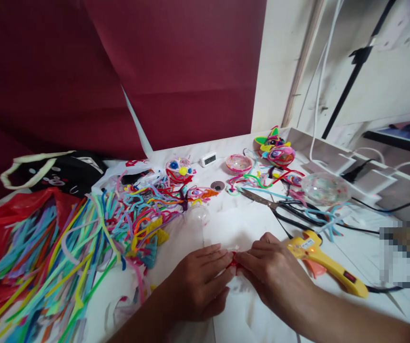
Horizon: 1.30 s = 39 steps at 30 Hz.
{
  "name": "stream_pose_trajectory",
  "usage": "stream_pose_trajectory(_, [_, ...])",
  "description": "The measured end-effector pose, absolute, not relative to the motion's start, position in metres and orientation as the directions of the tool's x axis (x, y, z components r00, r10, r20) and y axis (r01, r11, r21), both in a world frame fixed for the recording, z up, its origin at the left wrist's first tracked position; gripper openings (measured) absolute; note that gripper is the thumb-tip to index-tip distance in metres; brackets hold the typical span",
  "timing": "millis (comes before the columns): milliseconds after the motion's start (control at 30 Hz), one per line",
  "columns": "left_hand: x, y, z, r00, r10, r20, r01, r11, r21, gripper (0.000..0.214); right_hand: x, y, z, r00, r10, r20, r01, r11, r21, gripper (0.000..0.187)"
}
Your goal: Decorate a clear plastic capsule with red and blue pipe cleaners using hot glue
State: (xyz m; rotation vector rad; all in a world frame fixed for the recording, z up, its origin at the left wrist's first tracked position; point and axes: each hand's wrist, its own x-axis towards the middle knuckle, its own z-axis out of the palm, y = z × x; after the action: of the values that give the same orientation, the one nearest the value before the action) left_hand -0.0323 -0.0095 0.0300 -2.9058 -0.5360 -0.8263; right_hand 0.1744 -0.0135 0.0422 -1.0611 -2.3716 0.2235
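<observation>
Closest, my left hand (199, 281) and right hand (280, 269) pinch a red pipe-cleaner piece (234, 267), seemingly unfinished, while a decorated face ball (179, 171) beyond looks complete

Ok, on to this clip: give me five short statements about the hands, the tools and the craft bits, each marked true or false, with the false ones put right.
1. The left hand and the right hand meet at a small red piece. True.
2. The right hand grips the yellow glue gun. False: it lies loose beside that hand.
3. The scissors lie beyond the right hand. True.
4. The big heap of pipe cleaners is on the person's right. False: it is on the left.
5. A small white device with a display sits behind the scissors. True.
</observation>
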Motion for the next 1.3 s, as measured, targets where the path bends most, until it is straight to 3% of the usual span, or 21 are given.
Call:
stream_pose_trajectory(200, [-0.031,-0.01,0.031,0.799,0.318,0.511,0.349,-0.936,0.037,0.033,0.174,-0.014,0.042,-0.57,0.716,0.403,0.654,0.692,-0.305,0.016])
stream_pose_trajectory(533, [-0.03,-0.009,0.03,0.803,0.317,0.505,0.341,-0.939,0.046,0.033,0.181,-0.014,0.041,-0.582,0.741,0.334,0.648,0.671,-0.361,0.018])
stream_pose_trajectory(1033, [-0.03,-0.007,0.028,0.785,0.333,0.523,0.377,-0.926,0.024,0.019,0.186,-0.012,0.041,-0.58,0.733,0.356,0.613,0.68,-0.402,0.017])
stream_pose_trajectory(1300, [-0.034,-0.003,0.03,0.806,0.234,0.544,0.296,-0.955,-0.028,0.015,0.187,-0.013,0.046,-0.618,0.712,0.334,0.611,0.702,-0.366,0.022])
